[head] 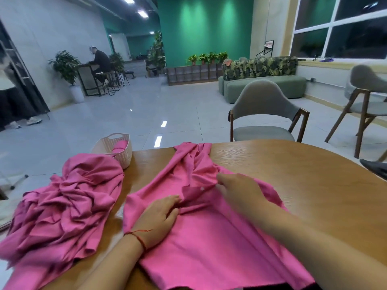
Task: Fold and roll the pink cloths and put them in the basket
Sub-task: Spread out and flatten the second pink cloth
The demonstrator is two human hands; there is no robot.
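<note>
On the round, wood-grained table (303,185), the left hand (159,214) lies palm-down on a smooth bright pink cloth (209,237), its fingers straight and slightly spread, pressing beside a small turned-over flap. A thin red string bracelet (139,237) circles that wrist. The right hand (238,189) reaches across from the right, its fingertips at the same flap; it is blurred, so I cannot tell whether they pinch the fabric or only touch it. This soft, matte cloth lies spread across the table's middle, wrinkled at its far end. To the left sits a crumpled heap of pink cloths (69,201). Behind it stands a white woven-pattern plastic basket (123,155) holding one rolled pink cloth (120,146).
</note>
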